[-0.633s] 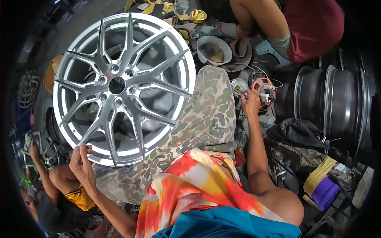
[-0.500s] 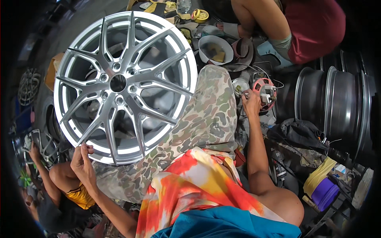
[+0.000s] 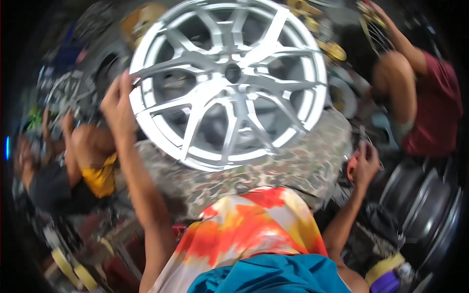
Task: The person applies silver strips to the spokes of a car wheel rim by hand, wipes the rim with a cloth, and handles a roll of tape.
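A large silver alloy wheel rim [image 3: 288, 100] with split spokes and a round centre hole leans over my camouflage-covered lap. At its left edge my left hand [image 3: 118, 105] is closed, fingers on the outer lip. My right hand [image 3: 365, 163] is off to the right of my knee, apart from the wheel. Its fingers are pinched together, and a thin thing sticks up past them, too blurred to name. Beside that hand shows part of a round red object [image 3: 352, 167].
Dark wheel barrels [image 3: 415, 200] stand at the right. A person in a maroon shirt [image 3: 439, 107] sits at the far right, handling something yellowish. Another person in yellow shorts [image 3: 99, 177] sits at the left. A purple container [image 3: 386, 282] is at the lower right.
My view has swung left, so everything sits further right and is blurred. The wheel looks tilted and turned. My right hand has come away from the clear jar by the red object.
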`<state>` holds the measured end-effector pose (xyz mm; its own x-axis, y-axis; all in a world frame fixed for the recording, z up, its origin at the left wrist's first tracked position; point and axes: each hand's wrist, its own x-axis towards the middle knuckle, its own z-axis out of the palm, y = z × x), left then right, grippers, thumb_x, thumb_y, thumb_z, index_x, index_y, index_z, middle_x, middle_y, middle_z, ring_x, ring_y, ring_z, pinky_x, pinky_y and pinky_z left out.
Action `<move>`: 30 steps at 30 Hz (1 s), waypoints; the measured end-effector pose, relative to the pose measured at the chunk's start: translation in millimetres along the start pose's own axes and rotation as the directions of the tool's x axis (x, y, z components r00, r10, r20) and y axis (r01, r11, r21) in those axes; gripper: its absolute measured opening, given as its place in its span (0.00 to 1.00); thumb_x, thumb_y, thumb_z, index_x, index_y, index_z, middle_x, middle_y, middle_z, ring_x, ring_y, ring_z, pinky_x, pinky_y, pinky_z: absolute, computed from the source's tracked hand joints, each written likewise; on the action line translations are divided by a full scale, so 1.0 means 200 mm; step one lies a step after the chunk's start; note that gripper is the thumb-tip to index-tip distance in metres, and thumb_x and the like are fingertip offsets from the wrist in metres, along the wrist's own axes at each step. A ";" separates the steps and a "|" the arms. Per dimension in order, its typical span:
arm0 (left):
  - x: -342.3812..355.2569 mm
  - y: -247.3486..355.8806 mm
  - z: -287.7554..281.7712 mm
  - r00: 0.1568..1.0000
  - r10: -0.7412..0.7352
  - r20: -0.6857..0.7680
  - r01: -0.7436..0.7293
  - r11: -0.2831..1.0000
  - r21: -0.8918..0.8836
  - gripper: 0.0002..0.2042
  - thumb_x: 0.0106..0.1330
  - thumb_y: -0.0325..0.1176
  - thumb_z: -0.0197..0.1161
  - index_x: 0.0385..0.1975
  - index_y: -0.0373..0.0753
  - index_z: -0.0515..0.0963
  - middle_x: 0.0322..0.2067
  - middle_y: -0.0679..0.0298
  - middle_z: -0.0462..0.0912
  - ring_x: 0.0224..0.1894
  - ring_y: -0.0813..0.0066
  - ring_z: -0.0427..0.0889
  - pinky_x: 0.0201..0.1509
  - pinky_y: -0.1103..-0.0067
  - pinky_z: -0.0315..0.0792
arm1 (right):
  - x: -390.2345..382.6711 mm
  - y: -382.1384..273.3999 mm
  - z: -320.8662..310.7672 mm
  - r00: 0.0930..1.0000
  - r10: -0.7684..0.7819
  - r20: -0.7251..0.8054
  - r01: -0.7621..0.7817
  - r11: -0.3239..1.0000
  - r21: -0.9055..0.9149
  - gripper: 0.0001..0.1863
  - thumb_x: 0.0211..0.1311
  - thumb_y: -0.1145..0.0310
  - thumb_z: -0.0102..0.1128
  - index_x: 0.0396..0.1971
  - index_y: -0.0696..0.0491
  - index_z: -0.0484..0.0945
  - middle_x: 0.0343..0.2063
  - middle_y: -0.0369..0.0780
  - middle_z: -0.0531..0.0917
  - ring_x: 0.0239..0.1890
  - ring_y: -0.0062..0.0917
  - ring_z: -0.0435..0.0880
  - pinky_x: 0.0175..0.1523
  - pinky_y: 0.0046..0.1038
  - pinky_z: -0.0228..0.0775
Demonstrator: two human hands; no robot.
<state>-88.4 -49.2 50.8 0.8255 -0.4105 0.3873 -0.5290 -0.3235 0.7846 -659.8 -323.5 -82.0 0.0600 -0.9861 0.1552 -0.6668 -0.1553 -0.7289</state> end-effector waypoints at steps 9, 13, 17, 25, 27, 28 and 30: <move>0.19 -0.59 -0.01 0.938 -0.316 -0.143 0.193 0.818 -0.543 0.16 0.78 0.42 0.63 0.43 0.31 0.86 0.36 0.63 0.88 0.34 0.78 0.84 0.44 0.80 0.79 | -0.30 -1.16 0.65 0.740 -0.478 0.473 0.250 0.849 0.466 0.11 0.73 0.75 0.60 0.51 0.60 0.84 0.38 0.37 0.86 0.37 0.18 0.83 0.43 0.20 0.75; 0.16 -0.70 -0.02 0.907 -0.418 -0.051 0.297 0.721 -0.626 0.16 0.78 0.41 0.63 0.43 0.31 0.85 0.35 0.62 0.87 0.34 0.77 0.84 0.44 0.80 0.80 | -0.53 -1.43 0.97 0.578 -0.576 0.577 0.246 0.798 0.550 0.11 0.67 0.78 0.67 0.49 0.58 0.86 0.39 0.42 0.86 0.40 0.28 0.86 0.48 0.28 0.76; 0.20 -0.71 0.00 0.916 -0.400 -0.018 0.314 0.746 -0.588 0.17 0.78 0.42 0.64 0.44 0.30 0.85 0.36 0.63 0.87 0.34 0.80 0.83 0.42 0.83 0.77 | -0.64 -1.53 1.21 0.528 -0.686 0.500 0.334 0.710 0.620 0.13 0.66 0.77 0.70 0.49 0.57 0.86 0.39 0.43 0.85 0.41 0.31 0.86 0.48 0.30 0.76; 0.21 -0.74 0.03 0.951 -0.307 0.037 0.284 0.822 -0.494 0.17 0.77 0.42 0.63 0.39 0.32 0.87 0.34 0.64 0.89 0.32 0.83 0.81 0.40 0.84 0.74 | -0.67 -1.60 1.41 0.469 -0.813 0.346 0.532 0.572 0.624 0.17 0.59 0.78 0.73 0.50 0.55 0.85 0.39 0.42 0.83 0.41 0.37 0.82 0.44 0.37 0.76; 0.21 -0.74 0.04 0.951 -0.306 0.046 0.290 0.828 -0.480 0.17 0.77 0.42 0.63 0.39 0.32 0.88 0.34 0.64 0.88 0.32 0.83 0.81 0.40 0.84 0.74 | -0.67 -1.62 1.42 0.448 -0.842 0.302 0.575 0.530 0.624 0.17 0.59 0.78 0.73 0.49 0.55 0.85 0.38 0.42 0.82 0.40 0.37 0.82 0.44 0.37 0.76; 0.21 -0.73 0.03 0.948 -0.317 0.043 0.299 0.830 -0.470 0.17 0.77 0.42 0.63 0.39 0.32 0.88 0.34 0.64 0.88 0.32 0.83 0.81 0.40 0.84 0.74 | -0.67 -1.62 1.43 0.454 -0.838 0.304 0.573 0.535 0.620 0.17 0.59 0.78 0.73 0.49 0.55 0.85 0.38 0.42 0.82 0.40 0.37 0.82 0.44 0.37 0.76; 0.20 -0.72 0.03 0.946 -0.321 0.053 0.308 0.833 -0.460 0.17 0.77 0.42 0.63 0.39 0.31 0.87 0.34 0.64 0.88 0.33 0.83 0.81 0.40 0.83 0.75 | -0.67 -1.63 1.44 0.436 -0.853 0.285 0.590 0.511 0.626 0.16 0.58 0.77 0.74 0.47 0.55 0.85 0.38 0.41 0.81 0.40 0.37 0.82 0.44 0.37 0.76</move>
<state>19.9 -24.8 -50.2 0.9399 -0.3296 0.0892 -0.0958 -0.0037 0.9954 -236.4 -158.6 -57.2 0.8072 -0.3145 0.4994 0.1595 -0.6984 -0.6977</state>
